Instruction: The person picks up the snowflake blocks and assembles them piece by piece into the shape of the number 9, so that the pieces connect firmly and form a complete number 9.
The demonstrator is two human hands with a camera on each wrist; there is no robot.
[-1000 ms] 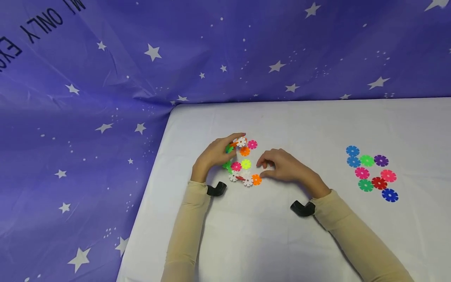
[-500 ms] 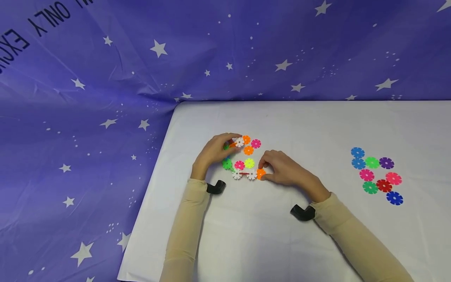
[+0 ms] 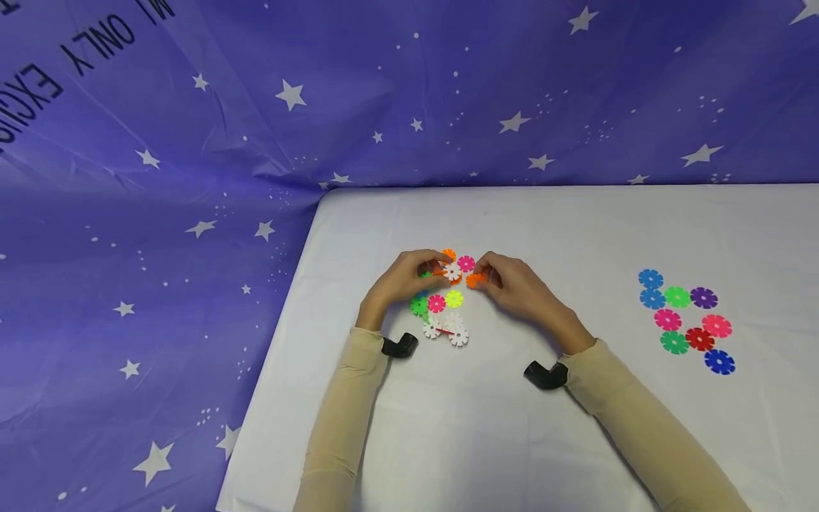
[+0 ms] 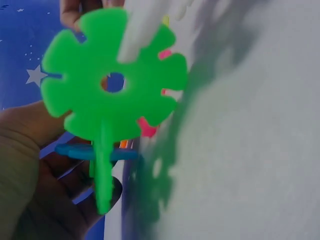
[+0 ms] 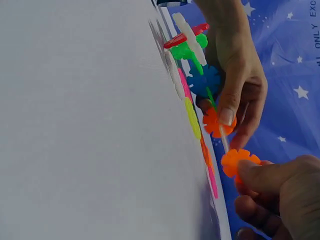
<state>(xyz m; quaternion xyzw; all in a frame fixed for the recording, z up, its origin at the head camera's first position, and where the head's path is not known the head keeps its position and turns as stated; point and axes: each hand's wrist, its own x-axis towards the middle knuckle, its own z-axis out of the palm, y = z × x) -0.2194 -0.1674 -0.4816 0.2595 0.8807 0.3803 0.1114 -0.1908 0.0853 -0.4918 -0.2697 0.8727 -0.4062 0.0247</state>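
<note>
So both hands are working on a cluster of plastic snowflake discs [image 3: 441, 299] sitting on the white table [image 3: 576, 235], near its left edge. The left hand [image 3: 403, 281] is curling its fingers around the far end of that interlocked build, thumb and fingertips pinching at an orange disc and the white disc [image 3: 452, 271] slotted next to it; in the left wrist view a big green disc [image 4: 112, 85] is filling the frame right by the palm, with a blue piece slotted crosswise under it. The right hand [image 3: 512, 284] is pinching a loose orange disc [image 3: 475, 280] between thumb and fingertips and holding it right up against the build's right side; in the right wrist view that orange disc [image 5: 239, 162] is sitting just beside another orange one on the assembly, though I can't tell if they're actually touching. Green, pink and yellow discs are lying flat nearer the person, with two white ones [image 3: 448, 332] linked by a red piece below them. Well off to the right, a separate bunch of spare discs [image 3: 684, 320] is lying flat, in blue, green, purple, pink and red. A purple star-print cloth [image 3: 192, 178] is hanging behind and to the left.
</note>
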